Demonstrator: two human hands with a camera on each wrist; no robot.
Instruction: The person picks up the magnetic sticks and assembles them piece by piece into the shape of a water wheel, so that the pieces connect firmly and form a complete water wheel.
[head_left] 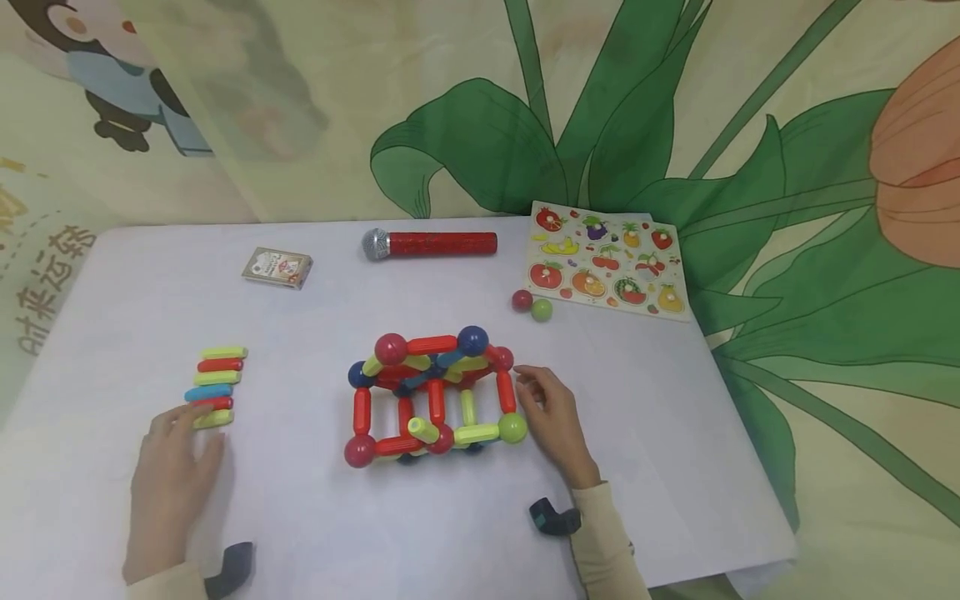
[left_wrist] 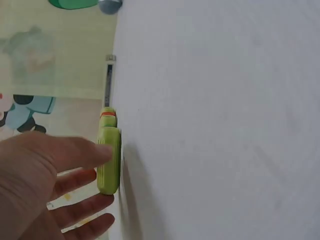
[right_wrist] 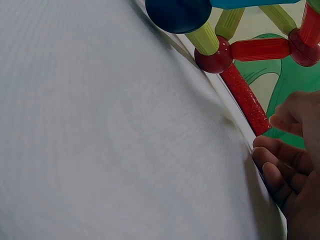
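Observation:
A frame built of coloured rods and balls stands mid-table, with red, blue and green balls at its corners. One yellow-green rod sticks out from its front. To the left lies a row of loose rods, among them a blue rod and a red rod. My left hand reaches the near end of that row, its fingertips at the red rod and its thumb held apart; the nearest yellow-green rod shows behind the thumb. My right hand rests beside the frame's right side, fingers loosely bent, holding nothing.
Toward the back lie a card box, a red microphone and a fruit picture board. A loose red ball and a green ball lie in front of the board. Printed cloth hangs behind the white table.

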